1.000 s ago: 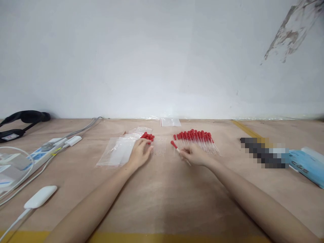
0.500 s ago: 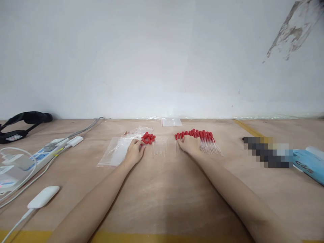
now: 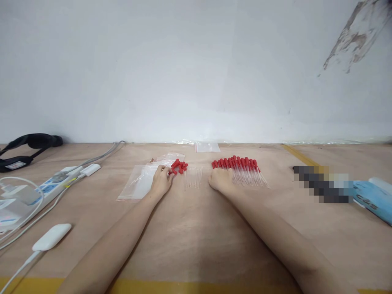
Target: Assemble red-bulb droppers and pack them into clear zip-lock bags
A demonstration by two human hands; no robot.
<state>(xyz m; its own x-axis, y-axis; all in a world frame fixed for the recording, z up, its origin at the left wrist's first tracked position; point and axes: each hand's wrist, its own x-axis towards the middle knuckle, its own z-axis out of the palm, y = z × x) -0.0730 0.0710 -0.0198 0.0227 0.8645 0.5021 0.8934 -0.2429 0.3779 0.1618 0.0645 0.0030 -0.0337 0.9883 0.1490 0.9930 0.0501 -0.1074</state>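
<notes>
At the pile of small red rubber bulbs (image 3: pixel 183 166), my left hand (image 3: pixel 161 179) pinches one red rubber bulb (image 3: pixel 174 172) between thumb and fingers. Several bare clear glass tubes (image 3: pixel 193 177) lie side by side between my hands. On the right is a row of glass droppers (image 3: pixel 245 167), thin clear tubes with red bulbs fitted on their far ends. My right hand (image 3: pixel 221 179) lies over the left end of this row with its fingers curled; what they hold, if anything, is hidden beneath the hand.
Clear zip bags (image 3: pixel 134 183) lie under and left of my left hand; a smaller bag (image 3: pixel 207 147) sits by the wall. At left are a power strip (image 3: pixel 49 188) with cables, a white charging case (image 3: pixel 52 237) and a black headset (image 3: pixel 30 151). A blue packet (image 3: pixel 373 200) lies right.
My right hand has drawn slightly left and toward me, uncovering more tubes of the row. My left hand has shifted slightly left, and a red bulb now shows at its fingertips.
</notes>
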